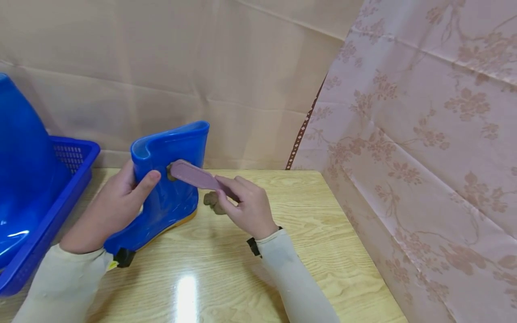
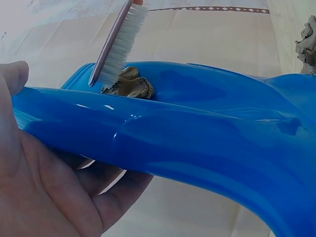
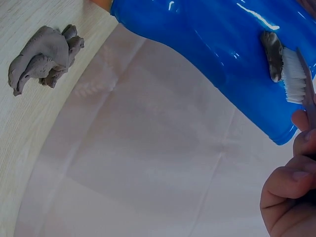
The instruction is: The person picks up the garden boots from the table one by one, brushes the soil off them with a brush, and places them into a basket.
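Gripping the boot (image 1: 169, 199) by its shaft, the left hand (image 1: 115, 199) has its thumb on the near side and its fingers around the back, while the right hand (image 1: 248, 204) pinches the handle of a mauve brush (image 1: 195, 175). The boot, glossy blue with a yellow-orange sole, is at the left-centre of the table, its opening up and its toe towards the person; whether the sole touches the tabletop is hard to tell. A grey-brown smear (image 3: 272, 57) of clay-like stuff sticks to the shaft, and the white bristles meet it. Beyond the heel, a crumpled lump (image 1: 214, 202) of similar stuff lies on the wood.

The table (image 1: 226, 269) is pale yellow with wavy grain, smooth enough to throw back a bright white streak of light near the front. On the left is a blue-violet basket (image 1: 38, 235) with lattice sides, bearing another shiny blue item (image 1: 24, 157) cut off by the view's edge. A creased beige cloth (image 1: 242, 89) hangs behind; at right, a pinkish cloth (image 1: 404, 179) with brown flowers meets it along a dark, diamond-patterned strip (image 1: 307, 121).
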Tool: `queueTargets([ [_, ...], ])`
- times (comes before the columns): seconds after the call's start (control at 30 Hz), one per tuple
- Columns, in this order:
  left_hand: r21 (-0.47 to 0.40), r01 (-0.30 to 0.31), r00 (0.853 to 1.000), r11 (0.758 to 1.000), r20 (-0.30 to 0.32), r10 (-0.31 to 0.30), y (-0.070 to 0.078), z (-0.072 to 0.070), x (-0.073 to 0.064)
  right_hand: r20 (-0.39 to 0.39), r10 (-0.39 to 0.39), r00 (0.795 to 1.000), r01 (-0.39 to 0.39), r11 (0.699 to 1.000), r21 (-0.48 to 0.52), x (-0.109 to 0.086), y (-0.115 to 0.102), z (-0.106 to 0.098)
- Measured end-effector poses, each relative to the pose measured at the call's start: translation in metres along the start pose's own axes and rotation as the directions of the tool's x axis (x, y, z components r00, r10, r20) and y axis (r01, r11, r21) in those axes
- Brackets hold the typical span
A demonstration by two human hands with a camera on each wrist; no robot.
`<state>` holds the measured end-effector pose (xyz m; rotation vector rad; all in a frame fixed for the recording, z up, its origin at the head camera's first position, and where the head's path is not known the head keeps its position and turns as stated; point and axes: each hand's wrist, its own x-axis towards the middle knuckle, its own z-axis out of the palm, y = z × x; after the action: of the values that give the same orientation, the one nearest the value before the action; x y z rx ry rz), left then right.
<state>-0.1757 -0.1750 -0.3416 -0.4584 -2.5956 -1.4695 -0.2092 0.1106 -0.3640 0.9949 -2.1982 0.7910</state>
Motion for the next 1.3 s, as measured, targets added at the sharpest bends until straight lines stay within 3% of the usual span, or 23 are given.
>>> queueTargets([
  [0.37,-0.001,0.020,1.000,1.000,0.022,-0.020,0.0003,0.0009,0.0000,-0.060,0.006,0.998,-0.005,1.000,0.011,-0.0008,0.0013,0.0008],
  [0.6,0.005,0.012,1.000,1.000,0.019,-0.012,0.0008,0.0021,0.0003,-0.072,0.010,0.997,-0.004,0.997,0.076,-0.0015,0.0008,0.0007],
  [0.73,0.017,0.000,1.000,1.000,0.013,-0.001,0.0017,0.0034,0.0002,-0.044,-0.044,0.998,0.046,0.997,0.063,-0.0006,0.0000,0.0016],
  [0.9,0.045,-0.020,1.000,0.999,0.004,0.020,0.0054,0.0054,-0.0007,0.048,-0.097,0.994,0.095,0.994,0.048,0.0000,-0.0021,0.0022],
  [1.03,0.057,-0.022,1.000,0.998,0.007,0.022,0.0068,0.0061,-0.0008,0.097,-0.063,0.993,0.060,0.998,0.036,-0.0006,-0.0030,0.0027],
  [1.3,0.013,0.015,1.000,1.000,-0.008,-0.015,0.0041,0.0051,-0.0007,0.095,0.035,0.995,-0.039,0.998,0.039,-0.0018,-0.0021,0.0039],
])
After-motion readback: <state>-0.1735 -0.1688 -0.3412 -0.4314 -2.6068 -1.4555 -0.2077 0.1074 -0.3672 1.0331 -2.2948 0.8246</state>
